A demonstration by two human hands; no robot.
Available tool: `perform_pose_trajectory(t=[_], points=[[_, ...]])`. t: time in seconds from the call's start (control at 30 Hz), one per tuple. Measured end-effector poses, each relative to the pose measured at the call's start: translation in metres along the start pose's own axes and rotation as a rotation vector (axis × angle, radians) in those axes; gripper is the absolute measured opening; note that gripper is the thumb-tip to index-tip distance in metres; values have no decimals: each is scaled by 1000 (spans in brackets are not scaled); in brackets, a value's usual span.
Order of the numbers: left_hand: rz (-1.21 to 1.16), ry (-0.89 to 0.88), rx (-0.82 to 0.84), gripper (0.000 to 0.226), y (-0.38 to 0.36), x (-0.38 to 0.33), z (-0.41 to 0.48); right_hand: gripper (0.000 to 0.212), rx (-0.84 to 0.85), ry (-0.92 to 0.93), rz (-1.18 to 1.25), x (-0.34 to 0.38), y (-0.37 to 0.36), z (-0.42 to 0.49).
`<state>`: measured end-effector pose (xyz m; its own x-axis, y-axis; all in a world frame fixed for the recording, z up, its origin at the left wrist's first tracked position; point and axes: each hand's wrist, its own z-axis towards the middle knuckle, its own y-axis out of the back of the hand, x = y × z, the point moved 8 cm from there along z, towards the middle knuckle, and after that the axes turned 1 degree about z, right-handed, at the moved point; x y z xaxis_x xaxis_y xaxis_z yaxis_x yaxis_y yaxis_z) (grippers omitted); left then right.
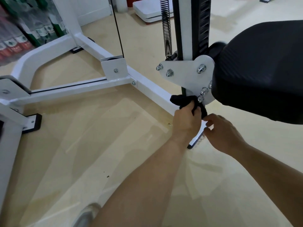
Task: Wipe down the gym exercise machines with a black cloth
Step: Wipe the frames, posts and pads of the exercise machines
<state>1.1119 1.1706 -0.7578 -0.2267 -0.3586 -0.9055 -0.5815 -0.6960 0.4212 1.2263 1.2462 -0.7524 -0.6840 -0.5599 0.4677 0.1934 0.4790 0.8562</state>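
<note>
A white-framed exercise machine point(91, 86) stands on the floor, with a black padded seat point(262, 68) at the right. Under the seat's white bracket plate point(185, 71), my left hand point(186, 122) grips a crumpled black cloth point(180, 99) against the frame's floor rail. My right hand point(221, 133) is just beside it, fingers curled, pinching the cloth's lower end at the rail. Part of the cloth is hidden behind my fingers.
A black spring point(166, 27) and upright column point(191, 27) rise behind the bracket. A cable point(118, 28) runs down to a pulley housing point(114, 68). A white platform point(152, 10) lies at the back. Bottles point(19, 30) fill the left. My shoe point(86, 215) shows below.
</note>
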Motion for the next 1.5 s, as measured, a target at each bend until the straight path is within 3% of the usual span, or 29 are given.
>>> perform_pose_trajectory(t=[0.17,0.23,0.3,0.37,0.5,0.57,0.63,0.8,0.93,1.17,1.37,1.5], points=[[-102,101,9,29,5,15,-8,58,-21,-16,141,-4,-14,-5],[-291,207,6,16,6,31,-11,64,3,-29,220,-4,-26,-6],[-476,313,16,10,5,51,-16,62,58,-55,376,-2,-41,-8],[-504,372,43,17,6,66,-23,56,107,-93,569,-2,-58,-8],[-395,430,165,21,9,87,-32,40,-96,-40,487,9,-52,0],[-485,597,335,27,-1,90,-42,40,-170,-44,487,11,-45,7],[-616,628,399,35,-12,88,-39,41,-183,-23,427,14,-40,14],[-731,509,-28,25,6,82,12,44,-254,-68,305,-10,-30,21],[-825,410,-106,22,4,61,46,39,-208,-144,355,-37,-43,19],[-542,342,-267,28,-3,58,62,33,-175,-157,291,-51,-62,22],[-347,372,-199,32,-25,86,59,34,-171,-161,229,-51,-60,41],[-251,382,-138,22,-41,105,55,34,-178,-190,202,-59,-66,43]])
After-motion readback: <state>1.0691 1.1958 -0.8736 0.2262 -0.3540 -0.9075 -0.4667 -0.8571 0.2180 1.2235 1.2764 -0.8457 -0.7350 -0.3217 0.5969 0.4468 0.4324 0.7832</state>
